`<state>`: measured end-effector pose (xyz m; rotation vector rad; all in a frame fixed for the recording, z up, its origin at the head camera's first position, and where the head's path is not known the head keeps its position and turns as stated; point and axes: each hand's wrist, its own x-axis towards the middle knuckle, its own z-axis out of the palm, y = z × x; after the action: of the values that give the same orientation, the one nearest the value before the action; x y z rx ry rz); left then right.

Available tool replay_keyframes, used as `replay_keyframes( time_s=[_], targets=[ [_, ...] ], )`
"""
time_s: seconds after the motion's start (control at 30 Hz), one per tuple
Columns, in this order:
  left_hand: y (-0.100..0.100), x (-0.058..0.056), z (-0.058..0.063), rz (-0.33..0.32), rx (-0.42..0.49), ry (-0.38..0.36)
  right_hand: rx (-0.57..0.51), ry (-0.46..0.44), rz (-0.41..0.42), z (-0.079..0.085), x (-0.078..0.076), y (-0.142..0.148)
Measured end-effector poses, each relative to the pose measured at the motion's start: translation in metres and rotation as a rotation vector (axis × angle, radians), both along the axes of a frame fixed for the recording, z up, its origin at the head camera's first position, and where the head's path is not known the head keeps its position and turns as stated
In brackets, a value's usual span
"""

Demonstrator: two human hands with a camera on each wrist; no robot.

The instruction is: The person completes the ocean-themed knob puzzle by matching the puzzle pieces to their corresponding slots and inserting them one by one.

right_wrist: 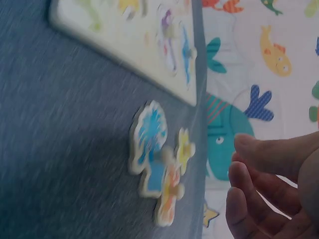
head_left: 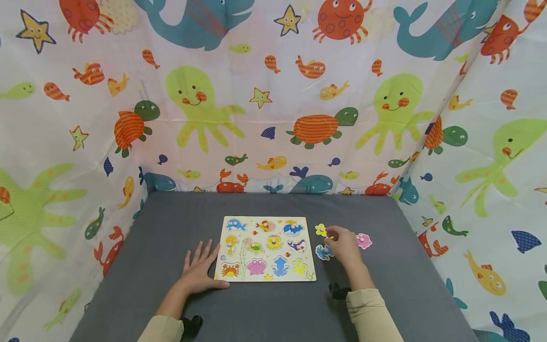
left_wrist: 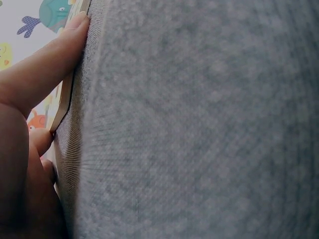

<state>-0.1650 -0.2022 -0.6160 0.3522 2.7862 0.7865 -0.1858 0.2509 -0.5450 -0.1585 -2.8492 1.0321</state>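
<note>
A pale wooden peg puzzle board (head_left: 309, 256) with sea-animal pieces lies on the grey surface. My left hand (head_left: 198, 268) rests at its lower left corner with fingers spread. The left wrist view shows its thumb (left_wrist: 55, 57) laid along the board's edge. To the right of the board, my right hand (head_left: 344, 244) hovers over loose pieces. Its fingers (right_wrist: 259, 189) are loosely bent, with nothing visible between them in the right wrist view. Below it are a blue piece (right_wrist: 152, 127), a yellow flower-like piece (right_wrist: 183, 154) and an orange piece (right_wrist: 169, 199), each with a knob.
Right of my right hand lies a pink fish-shaped piece (head_left: 364, 241). The grey tabletop (head_left: 265, 313) ends at a sea-animal curtain (head_left: 273, 175) behind and at both sides. Black devices (head_left: 193, 327) sit at the wrists by the sleeves.
</note>
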Motion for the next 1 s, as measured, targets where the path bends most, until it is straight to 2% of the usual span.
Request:
replay_keyframes(
  time_s=[0.3, 0.47, 0.63, 0.9, 1.0],
  targets=[
    [-0.001, -0.002, -0.004, 0.004, 0.003, 0.004, -0.004, -0.01, -0.105, -0.014, -0.002, 0.018],
    [0.0, 0.0, 0.001, 0.003, 0.032, 0.009, -0.018, -0.033, -0.146, -0.02, -0.001, 0.021],
    [0.0, 0.003, 0.002, -0.007, 0.045, 0.011, -0.01, -0.044, -0.166, -0.026, -0.003, 0.022],
    [0.0, 0.0, -0.003, -0.009, 0.036, 0.012, 0.019, -0.028, -0.164, -0.036, -0.007, 0.024],
    [0.0, -0.001, 0.0, -0.005, 0.039, 0.014, 0.038, -0.023, -0.158, -0.038, -0.008, 0.024]
  ],
)
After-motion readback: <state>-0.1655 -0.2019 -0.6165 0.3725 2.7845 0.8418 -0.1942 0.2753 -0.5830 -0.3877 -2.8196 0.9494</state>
